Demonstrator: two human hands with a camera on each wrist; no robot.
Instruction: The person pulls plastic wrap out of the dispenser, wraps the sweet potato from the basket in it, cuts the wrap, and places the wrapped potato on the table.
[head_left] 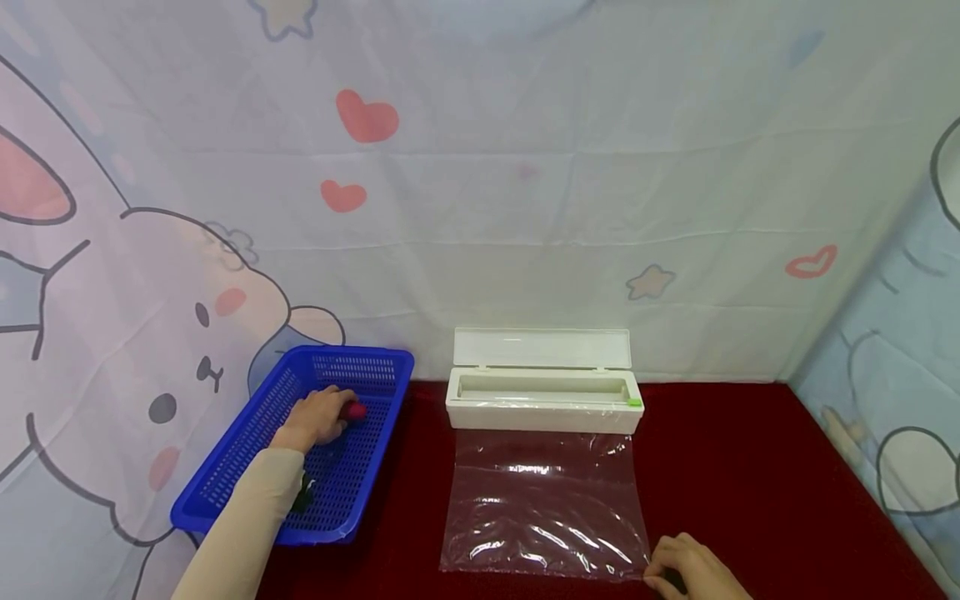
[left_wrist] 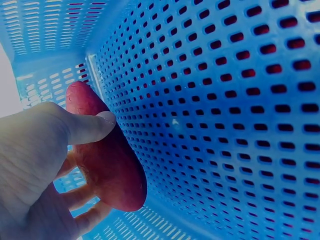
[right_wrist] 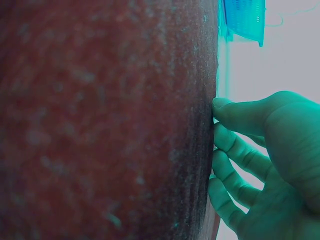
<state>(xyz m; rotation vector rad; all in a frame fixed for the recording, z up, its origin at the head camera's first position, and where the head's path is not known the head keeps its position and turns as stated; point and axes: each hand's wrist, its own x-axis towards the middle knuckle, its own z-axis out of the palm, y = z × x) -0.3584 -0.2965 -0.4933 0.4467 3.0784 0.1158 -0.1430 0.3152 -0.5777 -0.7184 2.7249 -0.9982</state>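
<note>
In the blue basket (head_left: 381,467), my left hand (head_left: 321,414) grips a red-skinned oblong vegetable (left_wrist: 112,165) that resembles a sweet potato. The left wrist view shows the thumb across its near side and fingers behind it. Only its red end sticks out past the hand in the head view. A sheet of clear plastic film (head_left: 540,500) lies flat, drawn forward from a white wrap dispenser (head_left: 543,417) with its lid raised. My right hand (head_left: 693,568) pinches the film's near right corner, the fingertips down at the dark red cloth (right_wrist: 125,125).
Something dark green and leafy (head_left: 303,494) lies in the basket beside the left forearm. A light green slider (head_left: 634,402) sits at the dispenser's right end. Behind the table hangs a printed curtain (head_left: 510,250), and another panel (head_left: 892,375) stands at the right.
</note>
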